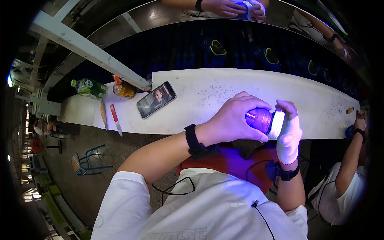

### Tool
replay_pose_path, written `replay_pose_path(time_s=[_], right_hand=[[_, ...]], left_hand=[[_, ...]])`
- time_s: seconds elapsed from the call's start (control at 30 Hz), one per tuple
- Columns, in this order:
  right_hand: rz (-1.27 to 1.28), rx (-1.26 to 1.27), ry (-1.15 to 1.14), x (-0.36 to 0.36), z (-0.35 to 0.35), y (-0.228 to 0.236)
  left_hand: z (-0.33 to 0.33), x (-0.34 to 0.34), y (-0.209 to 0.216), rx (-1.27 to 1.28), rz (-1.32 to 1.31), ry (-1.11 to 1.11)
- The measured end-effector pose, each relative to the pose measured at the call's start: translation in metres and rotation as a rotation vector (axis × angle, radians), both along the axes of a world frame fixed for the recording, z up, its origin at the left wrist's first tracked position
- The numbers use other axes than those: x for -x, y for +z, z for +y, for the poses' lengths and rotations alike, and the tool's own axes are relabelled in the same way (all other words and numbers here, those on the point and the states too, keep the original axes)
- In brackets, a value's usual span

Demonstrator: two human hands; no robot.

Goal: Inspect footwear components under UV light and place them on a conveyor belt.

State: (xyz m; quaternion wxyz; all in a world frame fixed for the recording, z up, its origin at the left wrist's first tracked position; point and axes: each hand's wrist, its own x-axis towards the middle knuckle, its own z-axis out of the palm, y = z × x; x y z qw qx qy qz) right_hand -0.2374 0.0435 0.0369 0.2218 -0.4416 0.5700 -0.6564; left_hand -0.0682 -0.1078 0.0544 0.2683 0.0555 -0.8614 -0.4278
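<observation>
Fingers of the left hand point(230, 121) are wrapped around a dark round object point(258, 120), thumb on the near side, the others over the far side, a spread that probably keeps it steady and leaves its white rim free. Rim faces right, toward the right hand point(289, 138), which wears a white glove point(287, 148); its fingers curl beside the rim, but glare hides the contact, so can't tell if they grip or just touch. Object is held up above the near edge of the white table point(192, 116), right of the middle, likely for an easy view with both hands free to work on it. Purple-blue light falls on object and hands; source not clear. Phone point(157, 100) lies left of the hands, screen up, presumably where a glance reaches it. Left of that, a can point(125, 90) and a green bottle point(90, 88) sit toward the far side, maybe to stay out of the way. Red-handled knife point(116, 119) and a slim tan tool point(103, 115) lie at the near left edge, seemingly within reach. Dark specks point(220, 93) dot the tabletop beyond the hands. Co-worker's arm point(349, 170) at far right.
</observation>
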Motion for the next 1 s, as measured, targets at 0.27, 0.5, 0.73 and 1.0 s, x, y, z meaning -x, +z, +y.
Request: replay_pose_path(time_s=[0.27, 0.5, 0.73, 1.0], right_hand=[[-0.486, 0.302, 0.218, -0.001, -0.054, -0.018], [-0.709, -0.005, 0.363, 0.004, -0.084, 0.002], [-0.304, -0.156, 0.290, 0.029, -0.075, 0.007], [-0.149, 0.097, 0.293, 0.042, -0.020, 0.002]], left_hand=[[-0.023, -0.006, 0.013, -0.131, -0.474, 0.064], [-0.031, 0.003, 0.001, -0.367, -0.466, 0.195], [-0.028, 0.043, 0.011, -0.152, -0.442, 0.153], [0.022, 0.059, 0.046, 0.513, -0.584, 0.060]])
